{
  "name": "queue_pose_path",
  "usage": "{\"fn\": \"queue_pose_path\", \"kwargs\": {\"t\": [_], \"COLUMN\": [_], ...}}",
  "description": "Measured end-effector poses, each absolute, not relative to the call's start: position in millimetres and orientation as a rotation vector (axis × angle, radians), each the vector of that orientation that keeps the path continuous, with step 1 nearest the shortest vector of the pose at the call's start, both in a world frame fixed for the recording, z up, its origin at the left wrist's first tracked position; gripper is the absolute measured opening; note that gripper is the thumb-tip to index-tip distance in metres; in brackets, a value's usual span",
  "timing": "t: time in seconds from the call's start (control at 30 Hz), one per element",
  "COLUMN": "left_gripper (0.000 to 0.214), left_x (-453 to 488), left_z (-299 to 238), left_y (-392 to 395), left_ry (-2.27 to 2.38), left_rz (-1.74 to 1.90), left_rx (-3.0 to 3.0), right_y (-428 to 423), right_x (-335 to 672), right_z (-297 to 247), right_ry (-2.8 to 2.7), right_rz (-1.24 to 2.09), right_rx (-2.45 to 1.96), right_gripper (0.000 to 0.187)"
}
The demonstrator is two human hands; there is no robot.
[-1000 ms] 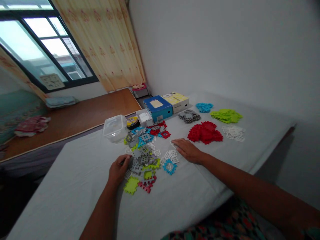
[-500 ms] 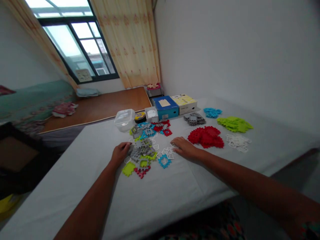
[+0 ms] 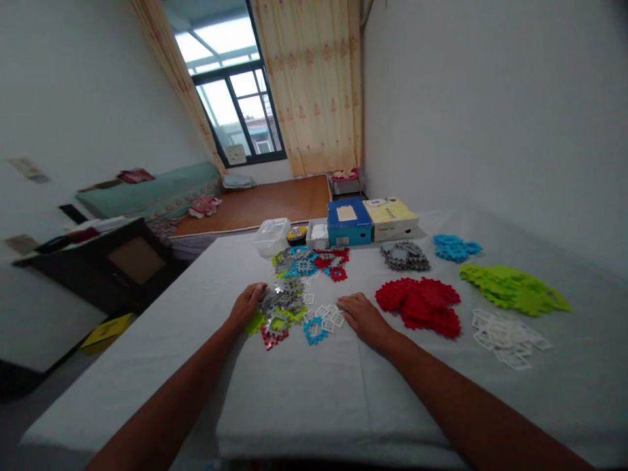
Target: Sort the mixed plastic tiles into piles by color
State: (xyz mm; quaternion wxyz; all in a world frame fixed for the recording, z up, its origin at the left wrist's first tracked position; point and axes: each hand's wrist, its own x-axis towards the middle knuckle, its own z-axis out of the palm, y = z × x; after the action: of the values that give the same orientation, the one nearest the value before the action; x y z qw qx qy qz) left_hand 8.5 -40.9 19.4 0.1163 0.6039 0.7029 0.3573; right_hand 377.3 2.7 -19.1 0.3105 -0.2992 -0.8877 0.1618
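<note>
My left hand (image 3: 249, 305) rests on the table against the left side of a mixed heap of grey plastic interlocking tiles (image 3: 282, 297), fingers loosely bent and apart, with nothing seen in them. A lime green tile (image 3: 255, 323) lies just below its fingers, near a red tile (image 3: 273, 339). My right hand (image 3: 364, 315) lies palm down, fingertips beside a scatter of white square frames (image 3: 332, 315); it holds nothing that I can see. A blue tile (image 3: 314, 331) sits left of those frames. Blue and red tiles (image 3: 331, 258) cover the heap's far end.
Sorted piles stand on the right: red tiles (image 3: 419, 304), grey tiles (image 3: 404, 256), blue tiles (image 3: 456, 248), lime green tiles (image 3: 513, 289) and white frames (image 3: 510, 339). Along the back are a clear plastic box (image 3: 272, 237), a round black tin (image 3: 296, 236), a blue box (image 3: 349, 222) and a yellow box (image 3: 394, 218).
The camera view has swung left, so the scene sits further right and more of the room's left side shows. Both hands stay at nearly the same places beside the tiles.
</note>
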Motion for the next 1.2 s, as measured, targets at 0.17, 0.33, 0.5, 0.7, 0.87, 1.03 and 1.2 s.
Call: {"fn": "queue_pose_path", "kwargs": {"t": [0.17,0.33,0.5,0.7,0.87,1.03,1.2], "left_gripper": [0.064,0.061,0.056,0.054,0.058,0.059,0.058], "left_x": [13.0,19.8,14.5,-6.3,14.4,38.6,35.1], "left_z": [22.3,19.5,12.6,33.0,26.3,7.2,25.8], "left_y": [-41.1,-41.0,-37.7,25.2,82.2,76.3,89.7], "left_ry": [2.068,2.096,2.084,2.066,1.837,1.644,1.599], "left_rz": [1.114,1.129,1.141,1.177,1.112,1.040,0.904], "left_rx": [1.705,1.704,1.688,1.719,1.823,1.928,2.244], "right_y": [4.3,2.6,-0.2,5.6,7.9,6.5,8.8], "right_x": [384.2,388.1,390.9,392.0,393.6,394.7,391.3], "right_z": [-17.5,-18.7,-19.1,-18.2,-14.3,-10.4,-11.4], "right_ry": [-2.363,-2.333,-2.306,-2.289,-2.278,-2.304,-2.310], "right_rz": [0.500,0.533,0.530,0.590,0.657,0.705,0.732], "right_rx": [-0.730,-0.720,-0.684,-0.721,-0.774,-0.792,-0.826], "right_gripper": [0.031,0.028,0.026,0.023,0.022,0.022,0.022]}}
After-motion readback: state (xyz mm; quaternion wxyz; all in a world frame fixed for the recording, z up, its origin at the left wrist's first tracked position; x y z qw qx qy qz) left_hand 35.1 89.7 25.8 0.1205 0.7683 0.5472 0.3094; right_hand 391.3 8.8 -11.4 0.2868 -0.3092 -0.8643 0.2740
